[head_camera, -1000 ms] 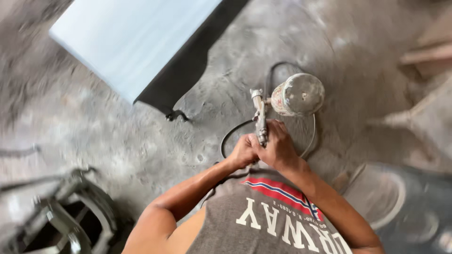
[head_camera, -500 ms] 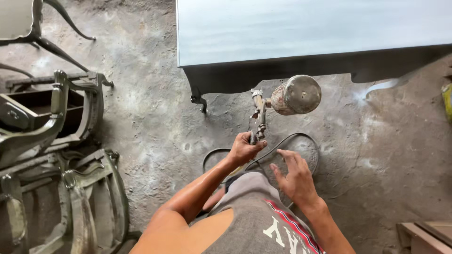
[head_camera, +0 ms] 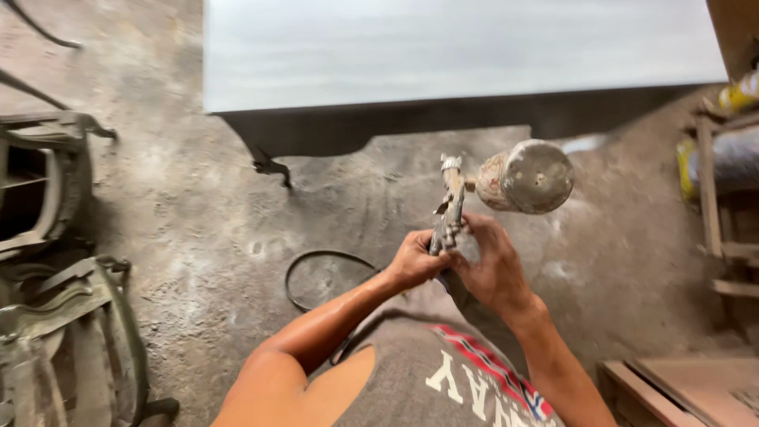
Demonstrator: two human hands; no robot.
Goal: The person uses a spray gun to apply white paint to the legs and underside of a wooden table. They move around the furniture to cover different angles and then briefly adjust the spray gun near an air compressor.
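A paint-crusted spray gun [head_camera: 452, 198] points away from me, with its round metal cup [head_camera: 528, 177] sticking out to the right. My left hand [head_camera: 415, 259] is wrapped around the gun's handle. My right hand [head_camera: 494, 265] presses against the handle and lower body from the right side. A black hose [head_camera: 316, 273] loops on the floor below the gun. Just ahead stands a table with a pale grey painted top [head_camera: 458, 51] and a dark curved leg [head_camera: 269, 166].
Several grey carved chair frames [head_camera: 55, 261] are stacked at the left. Wooden shelving with yellow and grey bundles [head_camera: 723, 158] stands at the right. A wooden crate edge [head_camera: 680, 387] lies at the lower right. The floor is rough stained concrete [head_camera: 198, 229].
My view has swung so the table sits square ahead. My right hand, off the gun half a second ago, has come back onto the handle beside my left.
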